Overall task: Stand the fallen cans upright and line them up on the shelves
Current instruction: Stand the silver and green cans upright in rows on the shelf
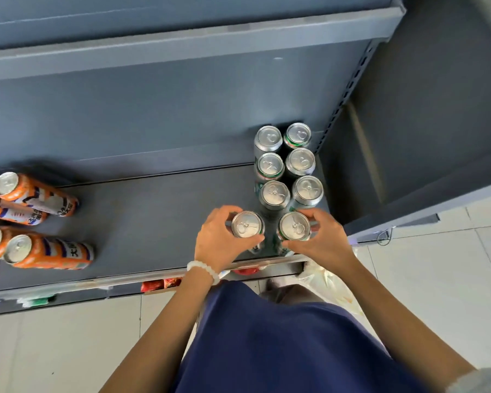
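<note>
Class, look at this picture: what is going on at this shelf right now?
A person is lining up cans on a grey shelf. The left hand grips one upright silver can and the right hand grips another, at the front of two rows of six upright silver cans. To the left, four orange cans are not yet lined up.

The orange cans (37, 219) at the left are partly cut off by the picture's edge, and their printed labels are too blurred to read. The left hand (221, 236) covers most of the side of its can (246, 224), and the right hand (322, 236) hides the far side of the other can (294, 226). Red packets (159, 284) on the lower shelf (68, 293) show only as slivers under the shelf edge (267, 263). A pale plastic bag (332, 287) is half hidden behind the right forearm.
</note>
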